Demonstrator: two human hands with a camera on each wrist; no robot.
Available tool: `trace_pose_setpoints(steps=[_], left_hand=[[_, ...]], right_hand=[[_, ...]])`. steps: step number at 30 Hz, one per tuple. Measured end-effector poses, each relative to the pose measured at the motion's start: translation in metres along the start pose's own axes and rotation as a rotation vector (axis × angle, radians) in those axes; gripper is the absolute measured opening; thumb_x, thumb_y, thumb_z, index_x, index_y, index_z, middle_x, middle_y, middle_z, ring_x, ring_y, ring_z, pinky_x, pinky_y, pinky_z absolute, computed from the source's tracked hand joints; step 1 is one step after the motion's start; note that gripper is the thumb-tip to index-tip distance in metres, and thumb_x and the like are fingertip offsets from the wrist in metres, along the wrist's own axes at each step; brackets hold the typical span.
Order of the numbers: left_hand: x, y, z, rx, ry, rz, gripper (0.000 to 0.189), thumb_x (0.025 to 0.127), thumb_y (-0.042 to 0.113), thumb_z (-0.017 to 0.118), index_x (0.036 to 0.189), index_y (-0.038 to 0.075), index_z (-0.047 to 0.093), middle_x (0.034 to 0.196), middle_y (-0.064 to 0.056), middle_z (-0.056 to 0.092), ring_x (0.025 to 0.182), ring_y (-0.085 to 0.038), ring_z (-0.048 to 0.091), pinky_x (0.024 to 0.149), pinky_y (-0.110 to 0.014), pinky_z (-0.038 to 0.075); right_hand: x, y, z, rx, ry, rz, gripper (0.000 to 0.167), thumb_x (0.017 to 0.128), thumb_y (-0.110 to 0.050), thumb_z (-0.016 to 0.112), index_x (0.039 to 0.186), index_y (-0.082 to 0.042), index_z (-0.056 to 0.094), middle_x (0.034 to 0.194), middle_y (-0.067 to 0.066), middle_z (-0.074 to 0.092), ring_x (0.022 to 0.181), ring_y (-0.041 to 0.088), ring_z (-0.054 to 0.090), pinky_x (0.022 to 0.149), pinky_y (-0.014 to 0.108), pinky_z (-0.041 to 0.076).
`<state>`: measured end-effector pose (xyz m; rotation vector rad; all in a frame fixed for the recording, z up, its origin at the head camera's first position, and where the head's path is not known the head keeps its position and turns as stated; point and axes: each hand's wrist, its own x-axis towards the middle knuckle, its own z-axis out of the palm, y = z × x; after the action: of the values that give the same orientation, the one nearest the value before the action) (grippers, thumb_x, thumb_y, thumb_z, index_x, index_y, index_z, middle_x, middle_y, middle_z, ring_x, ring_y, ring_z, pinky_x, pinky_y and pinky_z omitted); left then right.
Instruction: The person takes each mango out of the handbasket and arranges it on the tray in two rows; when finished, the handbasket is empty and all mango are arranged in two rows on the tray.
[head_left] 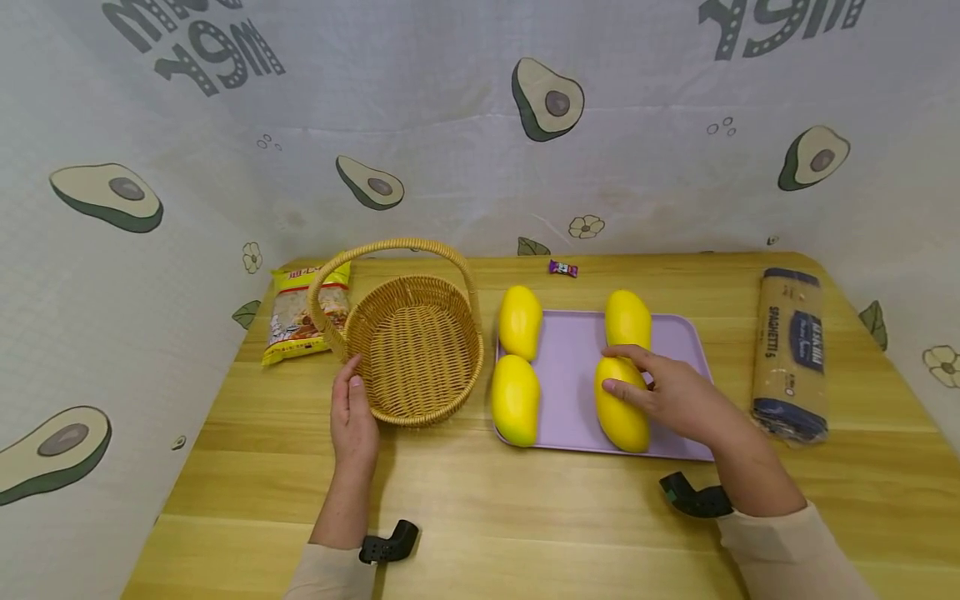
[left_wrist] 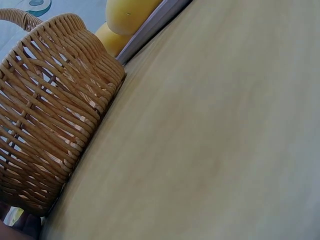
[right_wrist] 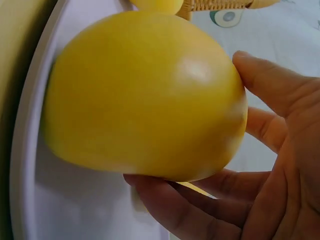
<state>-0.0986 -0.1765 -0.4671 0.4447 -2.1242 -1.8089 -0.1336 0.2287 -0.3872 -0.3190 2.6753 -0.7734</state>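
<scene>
My right hand (head_left: 678, 396) curls over a yellow mango (head_left: 622, 417) at the front right of a lilac tray (head_left: 573, 392). In the right wrist view its thumb (right_wrist: 265, 75) lies on the upper side of that mango (right_wrist: 145, 95) and the fingers reach round beneath. Behind it on the tray is a second mango (head_left: 628, 318). Two more, a rear mango (head_left: 520, 323) and a front mango (head_left: 515, 402), lie along the tray's left edge. With fairly straight fingers, my left hand (head_left: 355, 421) touches the left outer side of a wicker basket (head_left: 416, 358), which stands upright.
A yellow food packet (head_left: 306, 312) lies behind and left of the basket, whose tall handle (head_left: 397, 244) arches above it. A spaghetti pack (head_left: 790, 354) lies right of the tray. Near the back edge is a small purple wrapped sweet (head_left: 563, 268). A printed curtain (head_left: 450, 108) hangs behind the table.
</scene>
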Motion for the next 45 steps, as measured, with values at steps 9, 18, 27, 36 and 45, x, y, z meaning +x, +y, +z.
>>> trace_pose_setpoints(steps=[9,18,27,36,45], left_hand=[[0.0002,0.0006,-0.0002,0.010,-0.007,0.000,0.045,0.113,0.032,0.031,0.151,0.015,0.046,0.163,-0.007,0.037,0.155,-0.028,0.025,0.126,-0.052,0.019],[0.0005,0.0024,0.0001,0.005,-0.010,-0.005,0.044,0.113,0.031,0.032,0.151,0.015,0.046,0.164,-0.008,0.037,0.155,-0.029,0.025,0.126,-0.053,0.018],[-0.0029,0.0052,-0.0009,0.003,-0.003,-0.016,0.045,0.113,0.032,0.033,0.151,0.013,0.046,0.164,-0.010,0.035,0.156,-0.033,0.023,0.126,-0.057,0.018],[-0.0037,0.0058,0.0001,-0.015,-0.004,-0.006,0.043,0.113,0.030,0.034,0.151,0.013,0.046,0.164,-0.010,0.036,0.156,-0.031,0.024,0.126,-0.055,0.018],[-0.0029,0.0041,-0.0005,-0.009,-0.012,-0.016,0.045,0.113,0.032,0.033,0.151,0.013,0.045,0.165,-0.011,0.034,0.156,-0.033,0.022,0.126,-0.057,0.017]], right_hand=[[0.0031,0.0062,0.0002,0.002,0.009,-0.034,0.070,0.094,-0.044,0.072,0.151,-0.011,0.047,0.127,0.023,0.065,0.097,0.027,0.060,0.077,0.037,0.049],[0.0013,0.0044,-0.0012,-0.041,0.007,0.021,0.075,0.090,-0.056,0.072,0.146,-0.012,0.051,0.122,0.024,0.065,0.099,0.032,0.060,0.076,0.038,0.048],[-0.0002,0.0045,-0.0018,-0.076,-0.036,0.056,0.075,0.092,-0.061,0.066,0.146,-0.011,0.052,0.126,0.026,0.065,0.106,0.037,0.061,0.084,0.053,0.051],[-0.0009,0.0061,-0.0036,-0.094,-0.020,0.057,0.074,0.094,-0.061,0.063,0.147,-0.011,0.051,0.126,0.029,0.065,0.108,0.040,0.062,0.082,0.053,0.052],[-0.0036,0.0054,-0.0037,-0.099,-0.043,0.081,0.076,0.094,-0.064,0.061,0.149,-0.012,0.049,0.127,0.030,0.064,0.108,0.040,0.063,0.081,0.052,0.053]])
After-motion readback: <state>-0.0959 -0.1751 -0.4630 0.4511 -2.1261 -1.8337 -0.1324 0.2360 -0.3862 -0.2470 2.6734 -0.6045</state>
